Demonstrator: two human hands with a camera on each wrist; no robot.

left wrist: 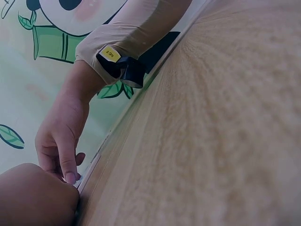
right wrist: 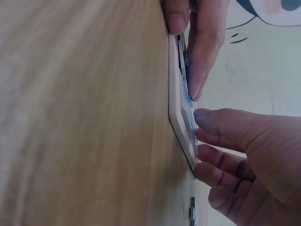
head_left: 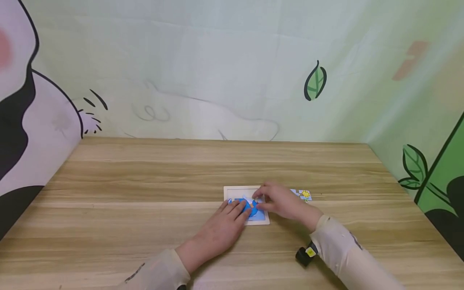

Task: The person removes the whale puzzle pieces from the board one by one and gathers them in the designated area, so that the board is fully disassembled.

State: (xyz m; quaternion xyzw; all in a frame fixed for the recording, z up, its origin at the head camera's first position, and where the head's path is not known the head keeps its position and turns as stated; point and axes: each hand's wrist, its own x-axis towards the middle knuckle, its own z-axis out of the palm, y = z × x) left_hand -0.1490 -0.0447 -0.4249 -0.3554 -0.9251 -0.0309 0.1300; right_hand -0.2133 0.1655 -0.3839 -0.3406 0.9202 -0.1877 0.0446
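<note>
We see a cartoon-decorated nook, exact kind unclear | behind the wood-grain table (head_left: 145,173): pale wall (head_left: 217,60), drawn leaf (head_left: 315,82) | left of table: cartoon animal (head_left: 54,108) | right of table: green shape (head_left: 451,157)

Table (head_left: 145,173): wood-grain surface, pale wall (head_left: 203,48) behind its far edge. Wall markings: single green leaf (head_left: 315,82); black-outlined cartoon figure (head_left: 52,108), far left; leafy sprig (head_left: 414,163), far right.

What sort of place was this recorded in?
Probably a children's play or activity corner, perhaps a staged one: a cartoon-decorated backdrop stands behind a wood-grain table, and a small framed jigsaw puzzle lies on it.
</note>
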